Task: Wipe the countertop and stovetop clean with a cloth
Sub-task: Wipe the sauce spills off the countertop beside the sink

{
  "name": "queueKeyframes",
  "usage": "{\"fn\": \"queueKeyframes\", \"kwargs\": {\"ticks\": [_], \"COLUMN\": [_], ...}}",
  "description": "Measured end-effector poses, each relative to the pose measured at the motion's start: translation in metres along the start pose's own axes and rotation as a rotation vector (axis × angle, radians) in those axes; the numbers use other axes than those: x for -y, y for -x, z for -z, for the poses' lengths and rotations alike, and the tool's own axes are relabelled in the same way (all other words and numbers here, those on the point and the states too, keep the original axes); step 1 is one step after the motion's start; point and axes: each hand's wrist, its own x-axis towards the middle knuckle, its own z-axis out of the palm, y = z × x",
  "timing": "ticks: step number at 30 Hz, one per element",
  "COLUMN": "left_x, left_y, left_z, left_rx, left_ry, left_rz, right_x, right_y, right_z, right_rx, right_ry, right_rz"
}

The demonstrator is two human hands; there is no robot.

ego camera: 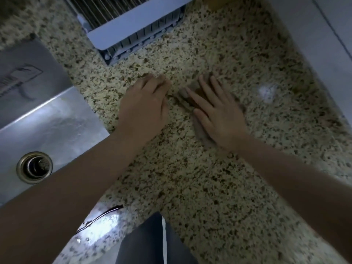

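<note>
**Worktop wipe in progress, cloth under right hand**

Head view. Speckled granite worktop (219, 178) fills most of the frame, dim light, some motion blur. Steel sink (47, 119) at left with its drain (34, 167) near the person; a white-framed wire rack (133, 25) sits at the far edge, partly over the sink. Pale tiled wall (327, 44) runs along the right. No stovetop in frame.

Cloth (185, 97): brownish-grey, bunched flat on the worktop at mid-scene, mostly hidden under the right hand (219, 115). That hand lies palm down on it, fingers (204, 88) straight and spread, pressing rather than gripping. Left hand (144, 103) rests on bare stone just left of the cloth, fingers loosely extended, grasping nothing; fingertips blurred, so contact with the cloth's edge cannot be determined.

Judgement: step in hand is the worktop wipe, middle section between sink and wall. A pale smear (266, 92) shows to the right of the cloth, possibly moisture or glare; cannot tell which.

Next move likely calls for:
- steady downward pressure through the flat right palm so the cloth slides with the hand, not out from under it;
- sweeps toward the right wall and far edge, skirting the rack;
- stovetop not yet reached, so task looks well short of done.
</note>
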Motion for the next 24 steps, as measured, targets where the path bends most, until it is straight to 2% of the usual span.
{"fn": "queueKeyframes", "kwargs": {"ticks": [2, 3, 5, 7, 9, 12, 14, 15, 17, 19, 20, 21, 22, 24], "left_x": [0.001, 0.001, 0.000, 0.001, 0.006, 0.014, 0.018, 0.021, 0.026, 0.030, 0.033, 0.034, 0.035, 0.033], "left_y": [0.002, 0.004, 0.005, 0.004, 0.003, 0.014, 0.022, 0.026, 0.031, 0.036, 0.040, 0.045, 0.050, 0.059], "left_z": [-0.001, 0.000, 0.001, 0.002, 0.006, 0.010, 0.013, 0.014, 0.016, 0.019, 0.019, 0.020, 0.021, 0.021], "left_rx": [-0.020, -0.021, -0.013, -0.006, -0.007, -0.063, -0.115, -0.131, -0.142, -0.137, -0.135, -0.133, -0.130, -0.111], "left_ry": [-0.003, -0.010, 0.005, 0.093, 0.241, 0.345, 0.376, 0.386, 0.393, 0.398, 0.395, 0.391, 0.386, 0.384], "left_rz": [-0.004, -0.002, 0.001, 0.015, 0.031, 0.014, -0.007, -0.010, -0.012, -0.020, -0.026, -0.032, -0.034, -0.011], "right_x": [-0.039, -0.060, -0.078, -0.043, 0.026, 0.108, 0.094, 0.072, 0.021, -0.002, 0.008, 0.033, 0.064, 0.133], "right_y": [-0.015, -0.024, -0.031, -0.029, -0.018, 0.016, 0.024, 0.024, 0.026, 0.031, 0.030, 0.028, 0.025, 0.020], "right_z": [0.004, 0.007, 0.010, 0.009, 0.000, -0.017, -0.014, -0.015, -0.014, -0.007, -0.005, -0.002, -0.006, -0.014], "right_rx": [0.001, -0.027, -0.099, -0.167, -0.165, -0.105, -0.078, -0.071, -0.091, -0.149, -0.195, -0.230, -0.271, -0.317], "right_ry": [0.073, 0.100, 0.068, 0.059, 0.106, -0.016, -0.044, -0.003, 0.086, 0.013, -0.043, -0.056, -0.031, -0.027], "right_rz": [-0.029, -0.122, -0.430, -0.613, -0.494, -0.100, 0.082, 0.103, -0.029, -0.423, -0.625, -0.740, -0.736, -0.467]}}
